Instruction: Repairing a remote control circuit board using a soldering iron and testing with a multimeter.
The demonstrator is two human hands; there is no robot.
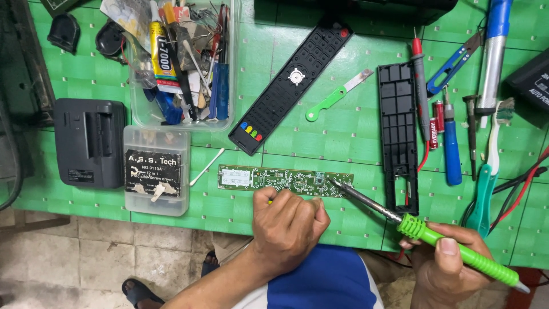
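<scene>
Two hands work at the near edge of the green chequered worktop (pixel 343 137). The right hand (pixel 449 260) has its grip closed round the bright green handle of a soldering iron (pixel 440 240), whose metal tip rests on the right part of the long, narrow green circuit board (pixel 285 181) lying flat just in front of the person. The left hand (pixel 289 220) is curled into a closed fist just below the board; a small yellow tip shows at its edge, but what it holds I cannot tell.

The board lies loose on the worktop, so a push from the tip could slide it and drag hot metal across neighbouring joints, bridging them. Held too long on one spot, the tip may lift a pad. The left knuckles sit close to the hot shaft, so a slip could burn them. The black remote-control front with coloured buttons (pixel 291 86) and its black back shell (pixel 397 134) lie just beyond the board, and their plastic would mark if the iron swung that way. Red leads (pixel 523 189) trail near the right hand and could snag it.
</scene>
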